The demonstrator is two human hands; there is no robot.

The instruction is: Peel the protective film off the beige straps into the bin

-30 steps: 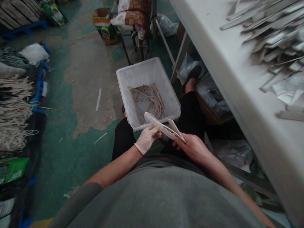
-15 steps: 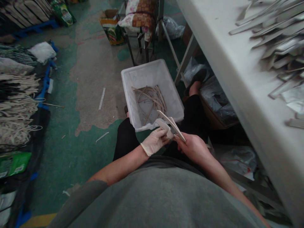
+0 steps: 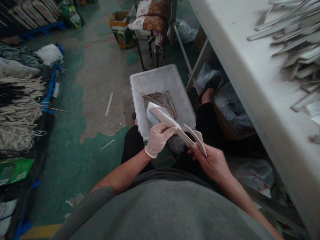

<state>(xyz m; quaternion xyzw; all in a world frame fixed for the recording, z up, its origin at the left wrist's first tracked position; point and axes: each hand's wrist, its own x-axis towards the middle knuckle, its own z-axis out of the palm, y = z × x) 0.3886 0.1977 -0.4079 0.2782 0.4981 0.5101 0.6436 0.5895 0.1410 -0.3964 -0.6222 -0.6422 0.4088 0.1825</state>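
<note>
My left hand (image 3: 160, 137), in a pale glove, pinches a flat white strip (image 3: 166, 118) that reaches out over the bin. The strip's near end runs to my right hand (image 3: 211, 160), which is bare and closed round it and a folded cream strip (image 3: 197, 140). Below both hands' far side, a white plastic bin (image 3: 183, 90) stands on the floor between my legs. Thin beige strips (image 3: 168, 100) lie curled inside it, partly hidden by the white strip and a thin pale sheet beside it.
A white table (image 3: 240, 63) on the right bears a heap of flat grey-white pieces (image 3: 300, 43). Ahead stands a stool with a patterned cushion (image 3: 150, 16) beside a green carton (image 3: 122, 33). Bundled cords (image 3: 20, 116) lie at the left. Plastic bags (image 3: 230, 103) sit under the table.
My left hand has moved slightly left, away from my right hand. The white strip now extends between the hands and over the bin, and the thin pale sheet shows beside it.
</note>
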